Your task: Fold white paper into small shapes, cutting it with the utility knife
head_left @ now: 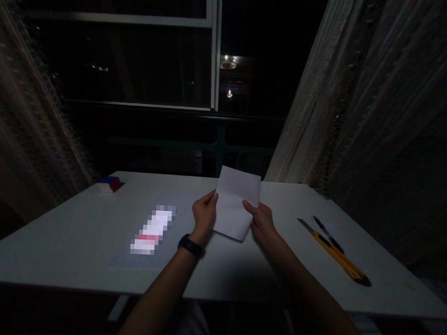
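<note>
A: Worktop point(57, 249) taken as a clock, twelve nearest the window point(216, 48). Far left?
B: Ten o'clock, beyond the edge: left curtain point(34, 95). On top, also toward ten: a small block point(109, 184), blue, white and red faces. Nine o'clock: a glowing oblong point(152, 231), pixelated past reading, over a pale sheet point(145, 261).
A: Then?
B: Left hand point(204, 211), eleven o'clock, black wristband point(190, 245). Thumb and fingers pinch the left edge of the white paper point(232, 207).
A: Paper's position?
B: Just past twelve, tilted, between both hands. Cannot tell whether its lower edge touches down.
A: Right hand point(262, 222)?
B: One o'clock, pinching the right edge: thumb across the near face, fingers mostly hidden.
A: Farther right?
B: Three o'clock: yellow utility knife point(331, 249), blade bared, pointing toward ten. Dark pen-like tool point(328, 234) just beside it. Right curtain point(303, 107) beyond, toward two.
</note>
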### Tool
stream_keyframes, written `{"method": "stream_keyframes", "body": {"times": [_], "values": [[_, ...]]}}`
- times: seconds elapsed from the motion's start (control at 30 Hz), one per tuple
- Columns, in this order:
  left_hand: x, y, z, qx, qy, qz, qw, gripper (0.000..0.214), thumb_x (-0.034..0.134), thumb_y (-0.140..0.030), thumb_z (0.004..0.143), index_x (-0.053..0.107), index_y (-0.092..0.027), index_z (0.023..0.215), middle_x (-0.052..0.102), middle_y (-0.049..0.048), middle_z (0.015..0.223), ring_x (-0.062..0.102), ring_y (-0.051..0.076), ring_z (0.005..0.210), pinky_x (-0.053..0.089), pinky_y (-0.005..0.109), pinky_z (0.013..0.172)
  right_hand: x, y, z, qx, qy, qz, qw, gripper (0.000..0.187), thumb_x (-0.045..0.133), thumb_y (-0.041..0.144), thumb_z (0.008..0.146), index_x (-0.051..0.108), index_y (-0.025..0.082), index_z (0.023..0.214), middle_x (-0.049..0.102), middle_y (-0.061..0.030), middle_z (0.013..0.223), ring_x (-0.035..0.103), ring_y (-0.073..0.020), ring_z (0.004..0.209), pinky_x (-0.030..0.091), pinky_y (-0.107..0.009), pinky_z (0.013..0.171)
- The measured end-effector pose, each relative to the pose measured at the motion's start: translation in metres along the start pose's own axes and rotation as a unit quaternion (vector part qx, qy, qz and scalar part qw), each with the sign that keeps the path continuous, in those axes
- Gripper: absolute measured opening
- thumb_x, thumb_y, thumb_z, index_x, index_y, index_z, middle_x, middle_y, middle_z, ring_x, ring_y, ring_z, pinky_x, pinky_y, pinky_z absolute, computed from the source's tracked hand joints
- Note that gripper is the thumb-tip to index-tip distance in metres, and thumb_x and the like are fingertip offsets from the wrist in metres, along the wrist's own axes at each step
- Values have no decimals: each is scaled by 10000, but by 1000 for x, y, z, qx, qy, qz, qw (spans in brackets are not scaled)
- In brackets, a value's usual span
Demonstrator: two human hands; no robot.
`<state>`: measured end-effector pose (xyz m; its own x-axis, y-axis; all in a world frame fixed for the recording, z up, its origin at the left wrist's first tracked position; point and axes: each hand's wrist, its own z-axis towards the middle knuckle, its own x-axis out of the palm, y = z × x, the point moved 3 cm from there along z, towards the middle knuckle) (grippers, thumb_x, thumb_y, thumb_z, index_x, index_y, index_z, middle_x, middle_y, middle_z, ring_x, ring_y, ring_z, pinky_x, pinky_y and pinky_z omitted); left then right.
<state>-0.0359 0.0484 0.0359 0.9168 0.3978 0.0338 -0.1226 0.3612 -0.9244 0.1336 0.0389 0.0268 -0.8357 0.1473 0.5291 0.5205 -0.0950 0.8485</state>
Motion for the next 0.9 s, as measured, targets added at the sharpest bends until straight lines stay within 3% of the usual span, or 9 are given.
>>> {"method": "stream_keyframes", "body": {"times": [0.4,0.63,0.9], "values": [[2,1,-1,-22,14,-36,999,282,654,-269,733,685,-139,981,687,93,1002,638,231,946,475,370,876,-4,-2,5,19,-5,-6,1000,286,788,221,525,659,111,755,709,-71,752,649,-205,673,528,-302,663],[1,5,0,-5,-11,-39,999,273,627,-258,755,681,-150,999,689,83,1004,638,212,947,477,345,877,0,2,1,15,-11,-6,1000,216,758,267,582,644,128,701,703,-67,708,649,-208,685,540,-292,640],[1,1,-1,7,8,-24,1000,288,612,-285,769,675,-155,1019,684,82,1023,628,217,967,478,341,870,0,4,0,22,-30,-5,999,187,755,232,575,635,132,678,697,-63,685,643,-200,651,539,-291,632]]}}
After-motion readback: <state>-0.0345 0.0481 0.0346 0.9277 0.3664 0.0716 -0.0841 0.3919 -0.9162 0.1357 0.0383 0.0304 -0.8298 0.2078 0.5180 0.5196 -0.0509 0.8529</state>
